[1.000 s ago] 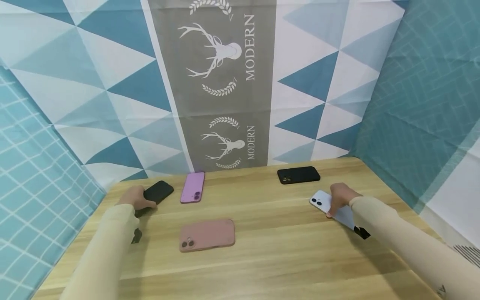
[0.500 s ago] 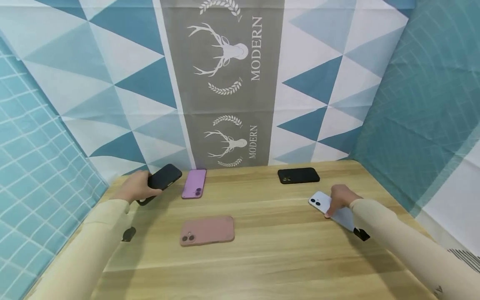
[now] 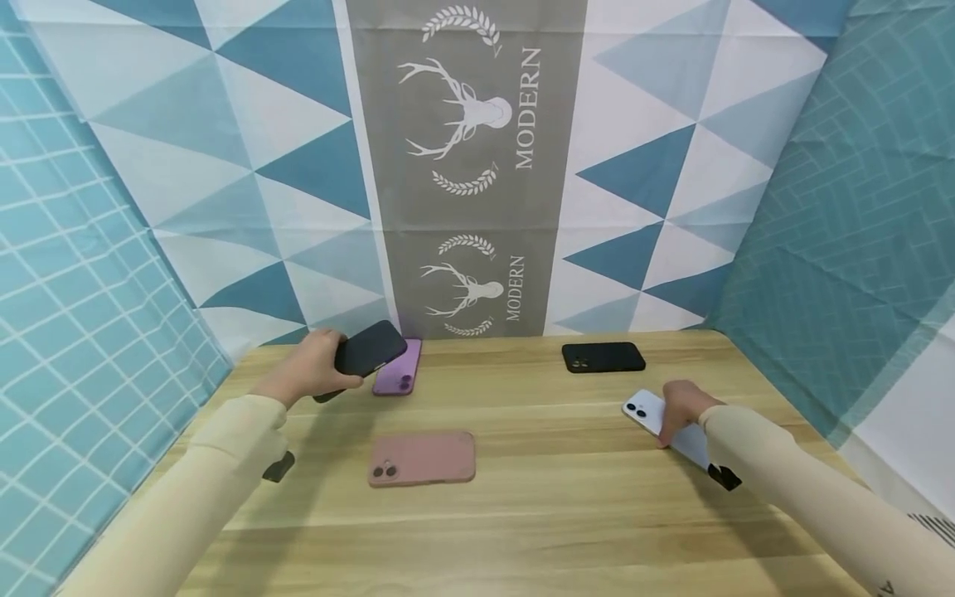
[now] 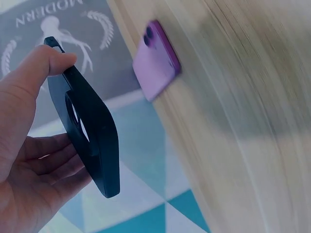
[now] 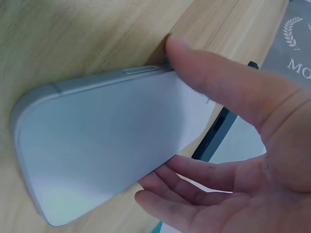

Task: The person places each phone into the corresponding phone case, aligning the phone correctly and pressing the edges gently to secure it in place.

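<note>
From the pink phone [image 3: 423, 458], bare tabletop [image 3: 552, 444] leaves passage rightward to the white phone [image 5: 107, 133] and straight back to the patterned cloth [image 3: 477, 215]; beyond it leftward, the left hand [image 3: 312, 366] and dark case [image 4: 103, 133] obstruct.

White phone [image 3: 646, 410] in right hand [image 3: 682, 406]

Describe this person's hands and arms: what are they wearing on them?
The left hand and right hand wear no gloves. The left sleeve and right sleeve are long and cream-coloured, reaching the wrists. A small dark piece shows by each cuff; I can't tell what it is. The right sleeve carries a small dark mark.
</note>
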A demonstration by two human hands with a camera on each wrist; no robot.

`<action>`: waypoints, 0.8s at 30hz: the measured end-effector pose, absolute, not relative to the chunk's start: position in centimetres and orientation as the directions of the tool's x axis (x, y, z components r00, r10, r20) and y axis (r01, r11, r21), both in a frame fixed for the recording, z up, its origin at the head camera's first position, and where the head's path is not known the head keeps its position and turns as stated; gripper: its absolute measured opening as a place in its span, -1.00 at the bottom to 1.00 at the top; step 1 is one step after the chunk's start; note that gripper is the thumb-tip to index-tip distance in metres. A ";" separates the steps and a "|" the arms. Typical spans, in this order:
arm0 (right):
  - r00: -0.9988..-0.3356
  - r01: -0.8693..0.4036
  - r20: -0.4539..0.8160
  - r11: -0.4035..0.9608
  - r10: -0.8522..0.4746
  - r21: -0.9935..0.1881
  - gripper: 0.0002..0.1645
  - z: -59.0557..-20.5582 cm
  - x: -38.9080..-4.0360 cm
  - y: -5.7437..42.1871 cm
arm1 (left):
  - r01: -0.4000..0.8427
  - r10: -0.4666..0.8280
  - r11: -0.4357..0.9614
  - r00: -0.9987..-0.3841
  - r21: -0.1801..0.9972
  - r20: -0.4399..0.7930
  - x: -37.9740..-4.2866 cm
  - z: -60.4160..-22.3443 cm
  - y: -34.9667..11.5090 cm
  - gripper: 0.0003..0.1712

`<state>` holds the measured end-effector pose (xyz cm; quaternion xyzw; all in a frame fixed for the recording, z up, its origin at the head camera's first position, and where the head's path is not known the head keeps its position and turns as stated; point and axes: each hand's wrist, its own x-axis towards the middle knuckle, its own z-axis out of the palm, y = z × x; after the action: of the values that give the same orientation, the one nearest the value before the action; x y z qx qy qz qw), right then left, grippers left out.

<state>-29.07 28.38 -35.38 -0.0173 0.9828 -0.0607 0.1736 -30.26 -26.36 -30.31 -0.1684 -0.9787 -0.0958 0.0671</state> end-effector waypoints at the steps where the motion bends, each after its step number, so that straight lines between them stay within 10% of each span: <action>1: -0.940 -0.011 -0.336 0.991 -0.056 -0.135 -0.15 -35.5 -29.1 28.4 | 0.352 0.325 0.922 -0.930 0.162 0.169 -30.2 -30.3 -26.0 -0.18; 24: -0.941 0.035 -0.338 0.979 -0.036 -0.202 -0.09 -35.8 -29.1 29.0 | 0.472 0.435 0.870 -0.871 0.142 0.230 -29.1 -30.9 -21.5 -0.22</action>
<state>-29.06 29.01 -35.85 -0.0001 0.9796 -0.1029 0.1725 -29.13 -21.46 -30.92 -0.2354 -0.9623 -0.0971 0.0956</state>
